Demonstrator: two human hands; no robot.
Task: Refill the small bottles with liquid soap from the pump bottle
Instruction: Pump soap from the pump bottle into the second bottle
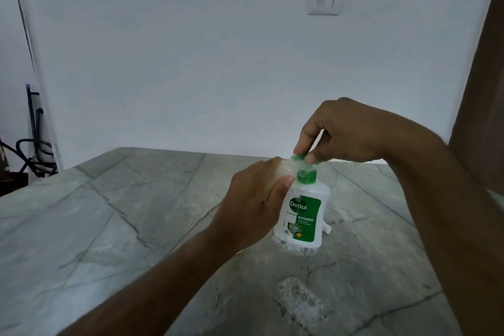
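Pump bottle (pixel 301 215) between hands (foamy)

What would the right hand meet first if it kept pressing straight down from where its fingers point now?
The right hand already pinches the green pump head, so it meets that first, then the Dettol pump bottle under it. The left hand holds a small bottle beside the spout.

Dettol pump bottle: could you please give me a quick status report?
Right hand pinches the green pump head. Left hand holds a small bottle at the spout. Dettol pump bottle upright on the stone table; foam nearby.
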